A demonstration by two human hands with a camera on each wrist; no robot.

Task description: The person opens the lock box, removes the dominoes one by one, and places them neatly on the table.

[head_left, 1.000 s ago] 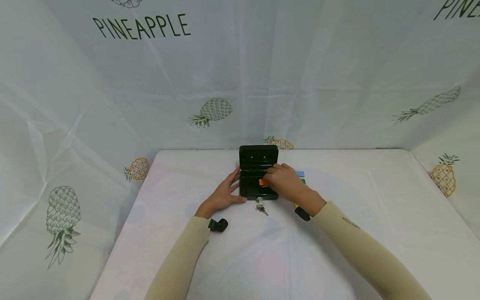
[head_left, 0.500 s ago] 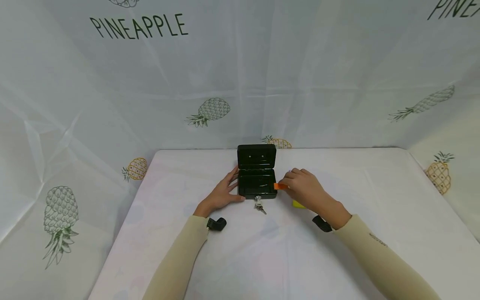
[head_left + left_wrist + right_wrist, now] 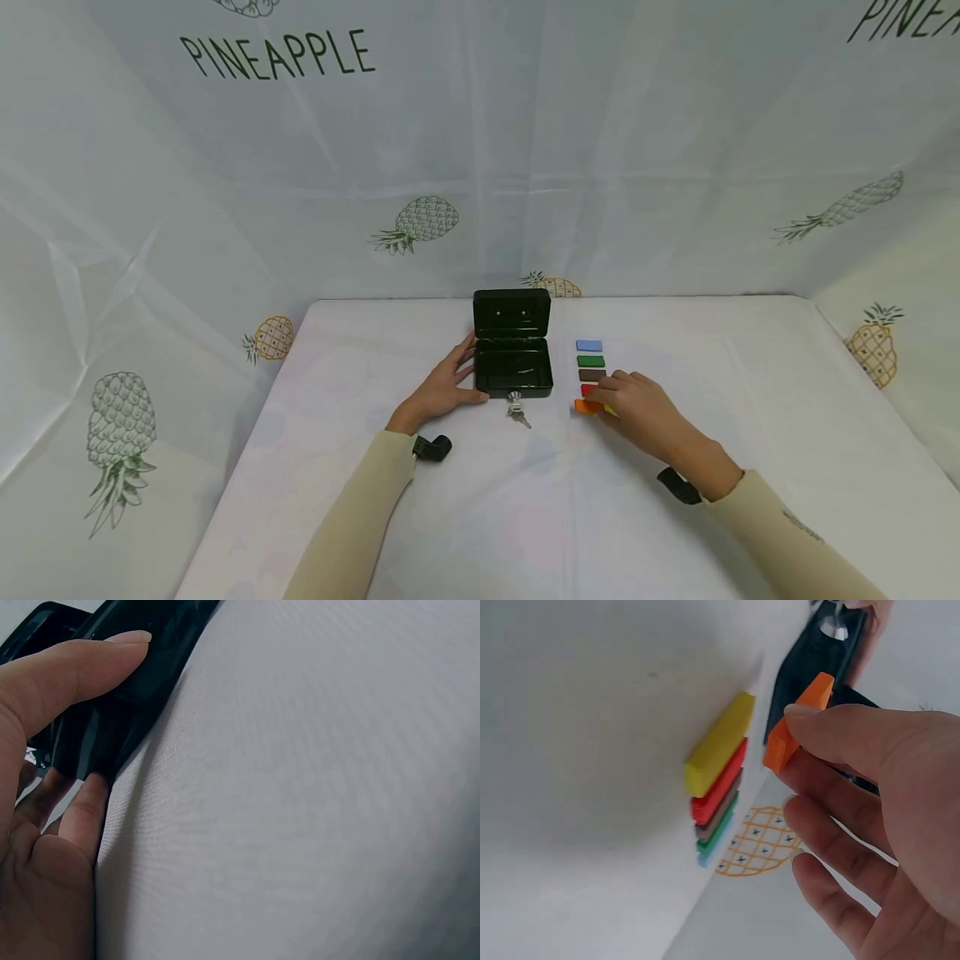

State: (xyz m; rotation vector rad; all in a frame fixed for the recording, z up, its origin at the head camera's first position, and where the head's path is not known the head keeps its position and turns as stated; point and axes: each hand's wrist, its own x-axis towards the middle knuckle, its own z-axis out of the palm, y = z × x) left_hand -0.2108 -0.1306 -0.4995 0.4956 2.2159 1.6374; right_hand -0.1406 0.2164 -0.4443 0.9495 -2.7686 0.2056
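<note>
Between right thumb and fingers, my right hand (image 3: 643,415) pinches a flat orange block (image 3: 801,720). In the head view it is low over the table's right half, close to a yellow block (image 3: 718,746) that it mostly covers there. A black cash box (image 3: 513,368) stands with its lid (image 3: 512,313) raised, and I see nothing inside. My left hand (image 3: 437,395) rests against the box's left side with spread, fairly straight fingers, its thumb (image 3: 90,664) touching the front corner. Keys (image 3: 519,416) hang from the front lock.
Right of the box lie a blue block (image 3: 589,345), a green block (image 3: 591,361), a brown block (image 3: 592,375) and a red block (image 3: 587,389), forming a column with the yellow one. Behind the white-covered table (image 3: 480,517) hangs a pineapple-print sheet (image 3: 645,125).
My right hand has carried the orange block out of the box, rightward and toward me, beside the column of blocks. The left hand has stayed at the box.
</note>
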